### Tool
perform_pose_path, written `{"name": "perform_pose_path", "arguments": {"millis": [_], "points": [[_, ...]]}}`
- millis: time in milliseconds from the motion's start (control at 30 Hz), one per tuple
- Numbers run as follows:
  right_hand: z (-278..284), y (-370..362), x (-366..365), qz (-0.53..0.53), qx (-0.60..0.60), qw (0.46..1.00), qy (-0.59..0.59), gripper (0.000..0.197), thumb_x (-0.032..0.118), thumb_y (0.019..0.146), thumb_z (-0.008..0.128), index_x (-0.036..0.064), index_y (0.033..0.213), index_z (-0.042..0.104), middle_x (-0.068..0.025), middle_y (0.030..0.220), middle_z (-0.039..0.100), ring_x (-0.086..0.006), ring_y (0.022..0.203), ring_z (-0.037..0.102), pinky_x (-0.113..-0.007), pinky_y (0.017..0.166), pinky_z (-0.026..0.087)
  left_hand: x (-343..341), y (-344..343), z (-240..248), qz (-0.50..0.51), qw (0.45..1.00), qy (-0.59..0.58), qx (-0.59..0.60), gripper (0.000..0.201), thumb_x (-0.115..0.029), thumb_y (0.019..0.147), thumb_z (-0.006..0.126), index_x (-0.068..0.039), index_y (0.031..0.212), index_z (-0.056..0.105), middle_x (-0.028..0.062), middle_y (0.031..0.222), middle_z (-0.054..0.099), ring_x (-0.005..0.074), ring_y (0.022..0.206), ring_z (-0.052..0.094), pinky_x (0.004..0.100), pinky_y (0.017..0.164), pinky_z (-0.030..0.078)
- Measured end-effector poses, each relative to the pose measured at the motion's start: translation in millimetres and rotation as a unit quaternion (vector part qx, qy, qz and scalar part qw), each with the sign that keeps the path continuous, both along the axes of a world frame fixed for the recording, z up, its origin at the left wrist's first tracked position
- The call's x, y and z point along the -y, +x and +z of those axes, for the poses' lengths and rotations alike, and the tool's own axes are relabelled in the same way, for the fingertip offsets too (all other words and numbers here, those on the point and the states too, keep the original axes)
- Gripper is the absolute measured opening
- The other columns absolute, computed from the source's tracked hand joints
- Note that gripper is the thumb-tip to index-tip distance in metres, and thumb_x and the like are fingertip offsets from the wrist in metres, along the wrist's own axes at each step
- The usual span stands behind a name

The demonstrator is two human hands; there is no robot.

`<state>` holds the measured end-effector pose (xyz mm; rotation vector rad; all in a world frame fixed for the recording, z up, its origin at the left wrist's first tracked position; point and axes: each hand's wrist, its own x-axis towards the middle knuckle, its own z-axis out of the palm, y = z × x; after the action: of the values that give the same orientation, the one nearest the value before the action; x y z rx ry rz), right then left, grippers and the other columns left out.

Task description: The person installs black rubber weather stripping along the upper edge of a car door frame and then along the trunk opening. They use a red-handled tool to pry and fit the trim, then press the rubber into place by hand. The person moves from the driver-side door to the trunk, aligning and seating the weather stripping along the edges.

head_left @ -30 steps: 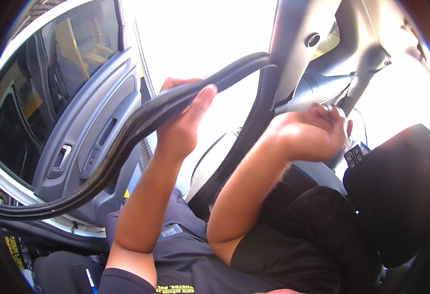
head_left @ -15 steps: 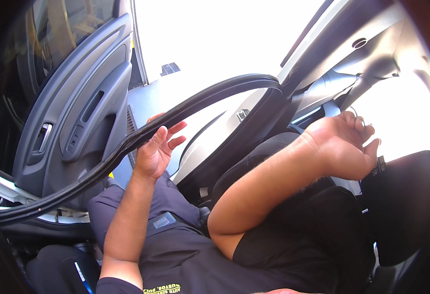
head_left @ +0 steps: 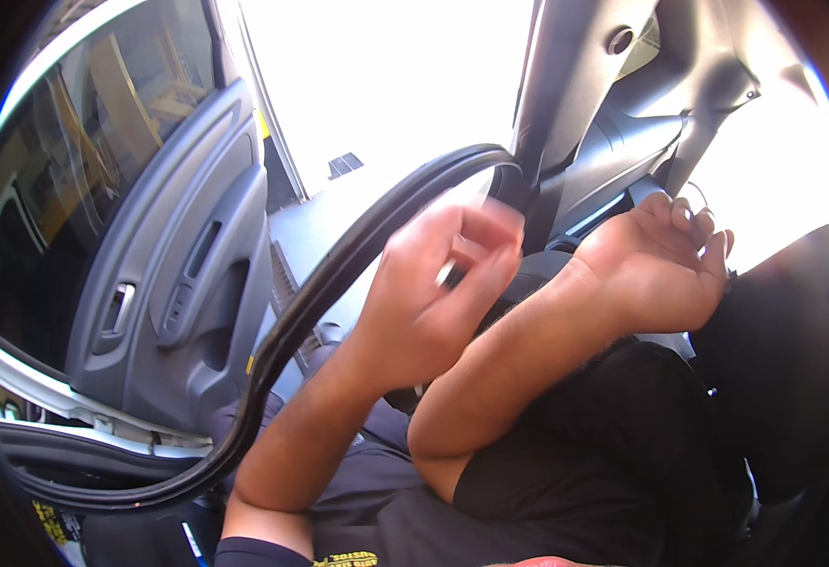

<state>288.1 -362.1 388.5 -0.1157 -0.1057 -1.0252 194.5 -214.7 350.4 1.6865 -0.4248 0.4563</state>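
Observation:
A long black rubber door seal [head_left: 325,274] loops from the lower left up to the door opening's top edge. A small yellow mark shows on it. My left hand [head_left: 424,293] is raised just right of the seal's rising part, its fingers curled toward the thumb and blurred. A small dark and pale patch shows between them; I cannot make out whether it is a held thing. My right hand [head_left: 656,260] is up at the right, palm showing, fingers loosely bent and apart, with no object visible in it. A dark headrest or seat back [head_left: 774,369] is beside it.
An open car door [head_left: 178,274] with grey trim and a pull handle stands at the left. A grey pillar trim [head_left: 566,104] and a seat belt guide [head_left: 621,40] are at the upper right. Bright floor with a grate [head_left: 345,165] lies outside.
My left hand has left the seal's underside and moved right, its fingers now curled. The seal's lower part sags in a tighter loop. My right hand has barely moved; the view has shifted slightly.

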Motion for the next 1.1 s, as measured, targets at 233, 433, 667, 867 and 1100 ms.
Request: {"name": "perform_pose_path", "arguments": {"millis": [233, 433, 667, 867, 1100], "points": [[1.2, 7.9, 7.1, 0.027, 0.018, 0.999, 0.022, 0.011, 0.012, 0.097, 0.056, 0.0044, 0.104, 0.059, -0.0047, 0.082, 0.061, -0.0158, 0.073, 0.058, -0.028, 0.064, 0.043, 64.6, 81.3, 56.9, 0.179, 0.953, 0.121, 0.211, 0.077, -0.008, 0.095, 0.071, 0.014, 0.155, 0.029, 0.03, 0.149, 0.036, 0.0377, 0.139, 0.043, 0.0462, 0.118, 0.039], [21.2, 16.0, 9.9, 0.07, 0.005, 0.998, -0.002, 0.016, 0.01, 0.093, 0.063, 0.0021, 0.107, 0.061, -0.0068, 0.083, 0.065, -0.0113, 0.067, 0.058, -0.023, 0.064, 0.046, 85.0, 91.9, 56.9, 0.184, 0.95, 0.09, 0.235, 0.088, -0.009, 0.09, 0.072, 0.015, 0.157, 0.021, 0.0312, 0.149, 0.029, 0.0417, 0.137, 0.039, 0.0494, 0.119, 0.035], [80.6, 18.3, 28.5, -0.044, -0.038, 0.916, -0.396, 0.042, 0.01, 0.087, 0.076, 0.0032, 0.127, 0.063, -0.0122, 0.116, 0.068, -0.0222, 0.104, 0.068, -0.035, 0.096, 0.052, 87.8, 107.0, 69.2, 0.281, 0.924, 0.045, 0.256, 0.058, -0.015, 0.087, 0.079, 0.008, 0.13, 0.048, 0.0215, 0.122, 0.052, 0.0337, 0.117, 0.057, 0.0461, 0.102, 0.047], [108.3, 25.0, 3.2, -0.135, -0.08, 0.81, -0.566, 0.102, 0.01, 0.077, 0.08, 0.0085, 0.164, 0.029, -0.0253, 0.153, 0.046, -0.0438, 0.139, 0.054, -0.052, 0.114, 0.05, 85.5, 131.1, 80.7, 0.341, 0.899, 0.056, 0.269, 0.039, -0.02, 0.095, 0.076, 0.002, 0.118, 0.052, 0.0172, 0.11, 0.053, 0.0317, 0.101, 0.059, 0.0458, 0.086, 0.05], [120.9, 28.7, -7.1, -0.254, -0.106, 0.764, -0.583, 0.103, 0.0, 0.075, 0.077, -0.0054, 0.162, 0.022, -0.0331, 0.15, 0.041, -0.0534, 0.134, 0.053, -0.054, 0.11, 0.053, 78.7, 141.0, 75.5, 0.309, 0.895, 0.048, 0.318, 0.03, -0.015, 0.096, 0.071, 0.0, 0.116, 0.055, 0.0171, 0.105, 0.056, 0.0341, 0.099, 0.06, 0.0469, 0.082, 0.052]]}}
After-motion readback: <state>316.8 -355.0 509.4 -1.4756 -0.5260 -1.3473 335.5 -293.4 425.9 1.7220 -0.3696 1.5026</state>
